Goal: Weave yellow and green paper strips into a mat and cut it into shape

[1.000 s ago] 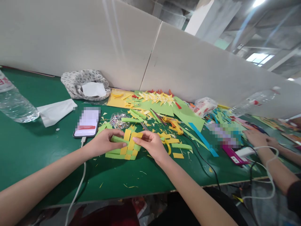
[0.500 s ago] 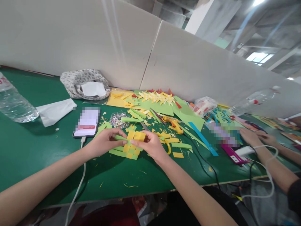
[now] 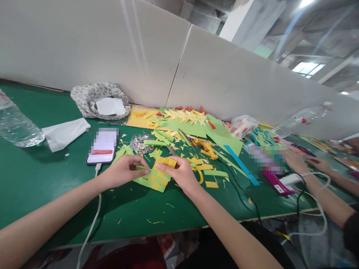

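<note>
Between my two hands is a woven paper piece [image 3: 156, 178], a checker of yellow and light green strips. My left hand [image 3: 123, 172] pinches its green edge on the left with thumb and fingers. At its upper right, my right hand [image 3: 178, 170] grips the yellow strip ends, thumb on top and fingers behind. Close behind the hands lie yellow-handled scissors [image 3: 200, 175], partly covered by paper scraps. Loose green strips [image 3: 155, 142] and a clear case of small beads or eyes [image 3: 140, 144] sit just beyond.
A phone [image 3: 103, 146] on a white cable lies left, near a water bottle [image 3: 19, 121] and cloth bag [image 3: 101, 101]. A yellow glue gun [image 3: 206, 147] trails a black cord. Spiky paper figures [image 3: 186, 116] rest against the partition. Another person's hands [image 3: 294, 162] work at right.
My right thumb has shifted up along the yellow strips, which now bend at the top. More of the checkered weave shows. My left hand stays at the left edge.
</note>
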Demonstrator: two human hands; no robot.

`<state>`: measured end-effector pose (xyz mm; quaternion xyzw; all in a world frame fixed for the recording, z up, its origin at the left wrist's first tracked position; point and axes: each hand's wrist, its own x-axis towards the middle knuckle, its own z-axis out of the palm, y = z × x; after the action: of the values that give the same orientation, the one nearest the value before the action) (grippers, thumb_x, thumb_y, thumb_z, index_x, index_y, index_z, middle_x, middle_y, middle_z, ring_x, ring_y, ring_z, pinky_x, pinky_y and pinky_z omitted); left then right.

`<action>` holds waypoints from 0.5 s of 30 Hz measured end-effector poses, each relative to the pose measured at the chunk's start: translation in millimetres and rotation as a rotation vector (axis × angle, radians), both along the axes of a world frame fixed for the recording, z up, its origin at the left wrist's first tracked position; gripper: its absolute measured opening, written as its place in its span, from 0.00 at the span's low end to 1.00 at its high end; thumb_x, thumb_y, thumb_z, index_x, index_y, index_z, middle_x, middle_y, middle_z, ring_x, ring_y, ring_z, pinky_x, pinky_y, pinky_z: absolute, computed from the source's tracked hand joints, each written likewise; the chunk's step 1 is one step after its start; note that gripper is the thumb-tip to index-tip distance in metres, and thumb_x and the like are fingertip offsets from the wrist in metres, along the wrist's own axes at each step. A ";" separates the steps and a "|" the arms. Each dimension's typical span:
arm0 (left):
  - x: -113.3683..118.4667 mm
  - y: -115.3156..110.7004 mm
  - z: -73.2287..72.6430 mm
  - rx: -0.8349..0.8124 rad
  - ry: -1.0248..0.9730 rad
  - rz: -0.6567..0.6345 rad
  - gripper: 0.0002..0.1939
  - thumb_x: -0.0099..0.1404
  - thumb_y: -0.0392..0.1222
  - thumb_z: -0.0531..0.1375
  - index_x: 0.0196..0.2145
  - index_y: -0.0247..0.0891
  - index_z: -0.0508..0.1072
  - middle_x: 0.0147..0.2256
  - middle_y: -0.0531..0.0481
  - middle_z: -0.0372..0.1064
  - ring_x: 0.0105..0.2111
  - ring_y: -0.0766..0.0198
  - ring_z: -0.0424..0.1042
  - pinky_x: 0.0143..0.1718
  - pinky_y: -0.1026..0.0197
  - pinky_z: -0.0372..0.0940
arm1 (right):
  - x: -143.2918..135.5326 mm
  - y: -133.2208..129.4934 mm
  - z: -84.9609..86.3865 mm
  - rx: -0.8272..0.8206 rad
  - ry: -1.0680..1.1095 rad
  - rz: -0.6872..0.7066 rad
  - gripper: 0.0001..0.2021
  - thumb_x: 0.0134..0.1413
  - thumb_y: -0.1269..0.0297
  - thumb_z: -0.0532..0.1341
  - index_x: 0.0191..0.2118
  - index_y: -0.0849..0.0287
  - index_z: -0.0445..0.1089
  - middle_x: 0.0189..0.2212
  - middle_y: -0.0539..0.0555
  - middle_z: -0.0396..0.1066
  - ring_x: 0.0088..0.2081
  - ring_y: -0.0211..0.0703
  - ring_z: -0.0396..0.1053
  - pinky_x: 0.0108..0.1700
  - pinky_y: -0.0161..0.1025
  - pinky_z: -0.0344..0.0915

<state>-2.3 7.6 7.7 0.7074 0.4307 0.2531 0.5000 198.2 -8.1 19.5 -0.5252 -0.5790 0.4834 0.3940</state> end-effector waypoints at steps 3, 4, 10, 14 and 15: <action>0.2 -1.5 1.8 -0.005 -0.056 -0.016 0.09 0.56 0.46 0.60 0.28 0.37 0.70 0.29 0.51 0.70 0.29 0.65 0.68 0.28 0.64 0.60 | -0.3 -0.5 1.2 0.015 -0.017 0.005 0.13 0.37 0.56 0.68 0.24 0.60 0.70 0.20 0.46 0.64 0.24 0.35 0.60 0.26 0.33 0.56; 0.8 -2.6 2.3 -0.012 -0.078 -0.020 0.09 0.55 0.46 0.61 0.29 0.38 0.70 0.30 0.51 0.71 0.32 0.64 0.69 0.31 0.63 0.62 | -0.9 -1.1 1.3 0.021 -0.024 0.011 0.13 0.37 0.56 0.68 0.23 0.59 0.70 0.20 0.46 0.64 0.24 0.35 0.60 0.26 0.33 0.56; 3.7 -6.1 -1.6 -0.041 -0.035 -0.083 0.12 0.53 0.48 0.62 0.33 0.39 0.71 0.31 0.52 0.73 0.32 0.62 0.71 0.34 0.61 0.64 | -7.5 -5.1 -2.1 0.016 -0.011 0.094 0.12 0.40 0.56 0.67 0.26 0.60 0.71 0.21 0.48 0.67 0.23 0.35 0.62 0.25 0.32 0.57; 3.3 -2.8 -5.1 -0.052 0.000 -0.046 0.10 0.53 0.47 0.62 0.29 0.38 0.71 0.27 0.53 0.72 0.28 0.64 0.69 0.29 0.64 0.61 | -5.0 -1.3 -1.5 -0.001 0.026 0.045 0.15 0.34 0.60 0.69 0.32 0.58 0.70 0.29 0.50 0.72 0.30 0.40 0.69 0.31 0.35 0.65; 3.2 -1.9 -5.4 -0.069 -0.015 -0.036 0.10 0.53 0.47 0.63 0.29 0.38 0.71 0.27 0.53 0.71 0.28 0.65 0.69 0.29 0.64 0.61 | -3.2 0.3 -1.0 0.000 0.029 0.030 0.18 0.33 0.62 0.70 0.35 0.57 0.70 0.31 0.50 0.73 0.33 0.41 0.70 0.34 0.36 0.66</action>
<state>0.9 5.7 2.3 0.6954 0.4226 0.2343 0.5319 195.0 -7.8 18.4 -0.5093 -0.5812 0.4968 0.3949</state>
